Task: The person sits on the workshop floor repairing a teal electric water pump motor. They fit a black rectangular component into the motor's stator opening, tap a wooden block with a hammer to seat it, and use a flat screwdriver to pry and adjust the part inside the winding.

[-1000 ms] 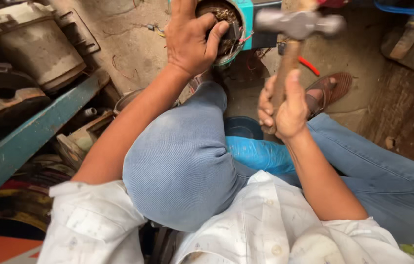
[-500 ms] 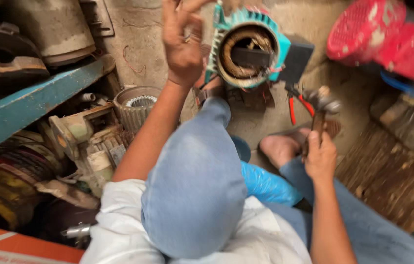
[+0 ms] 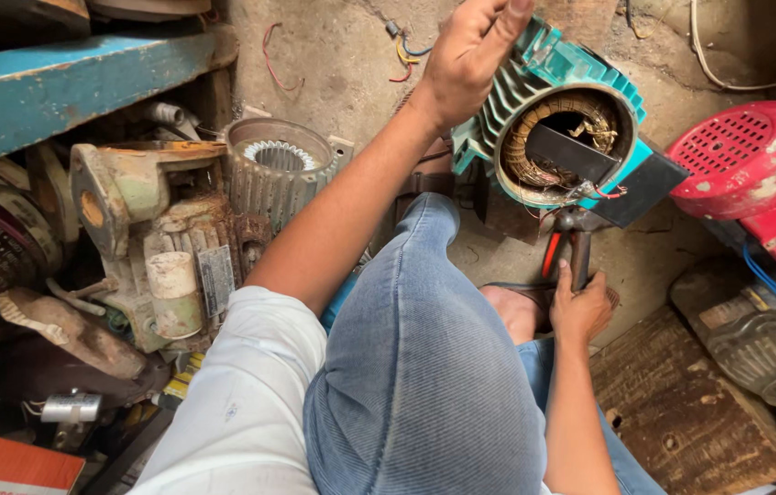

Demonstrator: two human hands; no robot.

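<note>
A teal finned motor housing (image 3: 534, 87) lies on its side on the dirt floor, its open end showing copper windings (image 3: 521, 151) and a dark flat bar (image 3: 571, 151) across the opening. My left hand (image 3: 466, 55) grips the housing's finned top. My right hand (image 3: 580, 307) is closed on the handle of a hammer (image 3: 576, 229), whose metal head sits just under the housing's lower rim. A red-handled tool (image 3: 548, 257) lies beside the hammer. My knee in blue jeans (image 3: 424, 367) rises between my arms.
A red fan cover (image 3: 745, 156) lies at the right. A grey finned stator (image 3: 278, 170) and a rusty green machine part (image 3: 145, 238) crowd the left under a blue beam (image 3: 67, 78). A worn wooden board (image 3: 681, 403) sits at lower right, loose wires (image 3: 401, 50) behind.
My right hand has brought the hammer down from raised beside the motor to low beneath its rim. My left hand has stayed on the housing.
</note>
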